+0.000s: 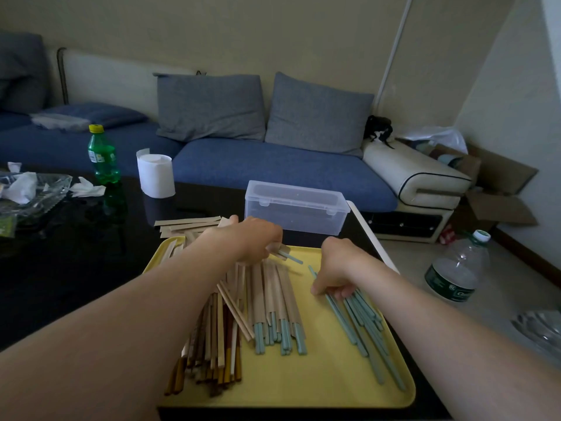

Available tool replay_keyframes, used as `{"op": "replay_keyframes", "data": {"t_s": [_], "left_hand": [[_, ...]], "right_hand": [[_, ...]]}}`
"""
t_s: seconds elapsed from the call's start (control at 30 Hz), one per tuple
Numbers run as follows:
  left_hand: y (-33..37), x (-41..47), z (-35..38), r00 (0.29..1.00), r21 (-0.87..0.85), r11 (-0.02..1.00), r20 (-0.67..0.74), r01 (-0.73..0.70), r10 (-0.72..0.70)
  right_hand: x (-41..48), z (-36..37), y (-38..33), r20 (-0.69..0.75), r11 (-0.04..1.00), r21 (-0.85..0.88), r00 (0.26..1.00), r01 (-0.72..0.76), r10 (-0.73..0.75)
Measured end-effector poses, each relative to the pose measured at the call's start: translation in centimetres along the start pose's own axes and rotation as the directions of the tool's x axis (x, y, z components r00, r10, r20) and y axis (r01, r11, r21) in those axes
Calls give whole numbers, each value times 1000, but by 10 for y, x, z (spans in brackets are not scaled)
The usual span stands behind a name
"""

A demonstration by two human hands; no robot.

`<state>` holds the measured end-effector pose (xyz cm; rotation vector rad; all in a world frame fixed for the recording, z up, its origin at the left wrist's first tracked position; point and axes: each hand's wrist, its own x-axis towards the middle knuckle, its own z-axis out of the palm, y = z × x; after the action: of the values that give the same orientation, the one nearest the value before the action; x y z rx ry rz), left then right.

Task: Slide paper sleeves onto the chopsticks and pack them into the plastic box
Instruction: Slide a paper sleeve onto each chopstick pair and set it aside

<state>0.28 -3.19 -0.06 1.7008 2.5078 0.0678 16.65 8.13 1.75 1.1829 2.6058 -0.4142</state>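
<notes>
A yellow tray [318,381] holds wooden chopsticks [212,344] at the left, teal chopsticks in brown paper sleeves [273,299] in the middle and bare teal chopsticks [367,335] at the right. My left hand [252,238] is over the tray's far edge and pinches a sleeved teal chopstick [290,256] by its top. My right hand [334,268] curls its fingers round the upper ends of the bare teal chopsticks. Empty paper sleeves [188,224] lie beyond the tray. The clear plastic box [294,208] stands shut behind my hands.
On the black glass table are a toilet paper roll [155,176], a green bottle [101,154] and crumpled wrappers [27,189] at the far left. A blue sofa [273,165] runs behind. A large water bottle [458,268] stands on the floor to the right.
</notes>
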Motion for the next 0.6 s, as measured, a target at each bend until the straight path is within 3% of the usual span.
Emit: {"op": "replay_keyframes", "data": {"t_s": [0.2, 0.43, 0.5, 0.6], "left_hand": [[-2, -1, 1, 1000, 6, 1000, 8, -10, 10], [-11, 0, 3, 1000, -2, 1000, 28, 0, 0], [-13, 0, 3, 999, 1, 1000, 35, 10, -10], [-13, -1, 1, 998, 14, 999, 56, 31, -32]], "right_hand": [[0, 2, -4, -16, 1000, -4, 1000, -17, 17], [-1, 0, -7, 150, 1000, 13, 988, -29, 26], [-2, 0, -6, 99, 999, 40, 995, 17, -21], [2, -2, -2, -94, 975, 173, 988, 139, -124]]}}
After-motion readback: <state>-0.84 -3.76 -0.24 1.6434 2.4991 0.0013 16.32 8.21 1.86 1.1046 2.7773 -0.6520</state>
